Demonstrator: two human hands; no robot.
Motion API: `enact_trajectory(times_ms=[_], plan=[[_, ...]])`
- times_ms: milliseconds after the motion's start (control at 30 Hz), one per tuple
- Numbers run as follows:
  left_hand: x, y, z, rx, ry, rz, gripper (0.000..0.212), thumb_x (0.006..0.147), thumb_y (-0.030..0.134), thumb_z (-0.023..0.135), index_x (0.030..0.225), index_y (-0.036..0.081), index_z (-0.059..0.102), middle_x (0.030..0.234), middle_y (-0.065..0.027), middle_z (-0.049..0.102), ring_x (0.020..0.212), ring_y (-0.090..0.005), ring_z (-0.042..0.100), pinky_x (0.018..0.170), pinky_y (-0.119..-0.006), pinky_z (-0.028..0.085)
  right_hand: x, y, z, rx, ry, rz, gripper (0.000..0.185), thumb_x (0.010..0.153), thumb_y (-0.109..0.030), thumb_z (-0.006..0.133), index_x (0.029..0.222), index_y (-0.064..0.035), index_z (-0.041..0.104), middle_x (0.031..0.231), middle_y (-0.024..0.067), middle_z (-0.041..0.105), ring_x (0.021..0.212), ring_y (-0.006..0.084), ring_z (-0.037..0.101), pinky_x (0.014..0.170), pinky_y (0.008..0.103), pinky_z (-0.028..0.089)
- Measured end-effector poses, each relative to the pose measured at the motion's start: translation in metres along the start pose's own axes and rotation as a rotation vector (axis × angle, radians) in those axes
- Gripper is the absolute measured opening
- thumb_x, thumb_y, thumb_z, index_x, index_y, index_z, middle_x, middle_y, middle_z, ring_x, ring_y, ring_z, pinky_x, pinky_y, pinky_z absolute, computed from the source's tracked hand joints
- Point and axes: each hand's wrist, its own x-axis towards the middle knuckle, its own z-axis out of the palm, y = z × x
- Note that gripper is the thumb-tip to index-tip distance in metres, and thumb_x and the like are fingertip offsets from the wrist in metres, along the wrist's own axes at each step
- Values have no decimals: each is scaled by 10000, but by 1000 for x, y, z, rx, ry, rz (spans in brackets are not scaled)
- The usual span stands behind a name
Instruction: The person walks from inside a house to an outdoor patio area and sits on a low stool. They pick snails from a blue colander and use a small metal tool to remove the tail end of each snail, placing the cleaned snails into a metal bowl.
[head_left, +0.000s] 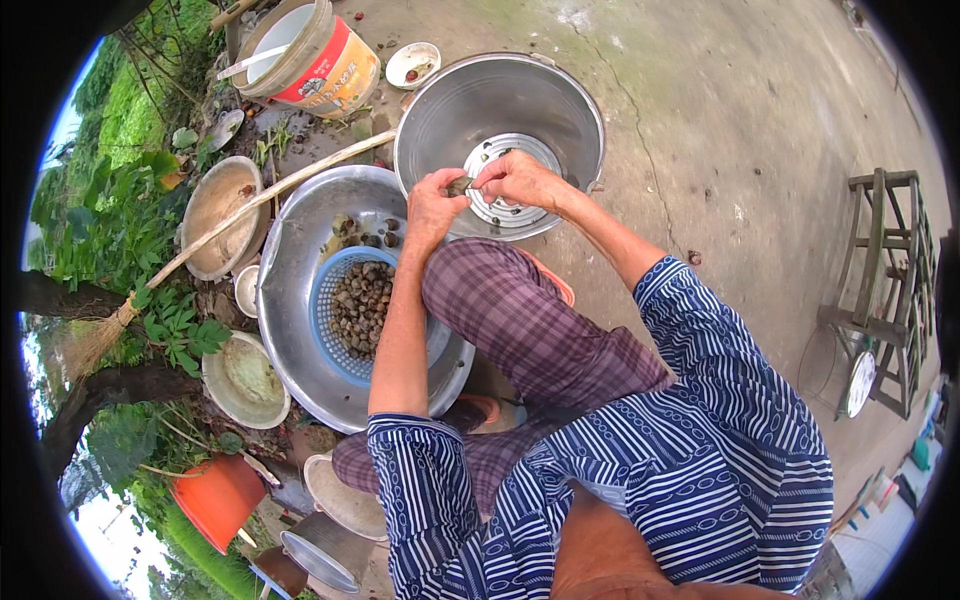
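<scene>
My left hand (435, 206) grips a dark snail (459, 185) between thumb and fingers. With pinched fingertips, my right hand (525, 180) meets the snail's near end; whether a small thin tool is in them is too small to tell. Both hands are above the rim area of a deep metal pot (574, 120), which has a few small dark bits on its ringed bottom. Left of my knee, a wide metal basin (289, 315) holds a blue plastic colander (319, 322) full of snails (356, 311). Several loose snails (390, 238) lie in the basin beside the colander.
A straw broom (225, 225) leans across a brown bowl (217, 191). Behind stand a printed plastic bucket (330, 71) and a small white bowl (414, 66). An orange bucket (219, 499) lies lower left. A wooden stool (874, 247) stands on the concrete at right.
</scene>
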Motion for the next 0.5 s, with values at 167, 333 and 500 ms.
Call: enact_trajectory(times_ms=[167,333,500], plan=[[8,0,2,266,-3,147,397,629,114,680,1013,23,635,844,-126,642,755,-194,605,668,-301,478,-1,3,0,-622,161,-287,242,720,-78,517,888,17,663,760,157,658,648,296,633,583,361,507],[19,0,5,248,-62,-54,422,633,135,695,1030,12,623,879,-139,658,789,-193,629,675,-314,487,-8,14,-3,-889,266,-27,201,731,-89,530,861,-1,654,860,235,627,821,382,619,742,452,488],[12,-11,-1,494,184,234,440,651,175,724,1039,-3,614,885,-157,654,715,-205,632,591,-317,498,-20,38,-13,-808,345,18,183,757,-108,534,873,-18,644,851,242,619,826,386,610,759,459,479]])
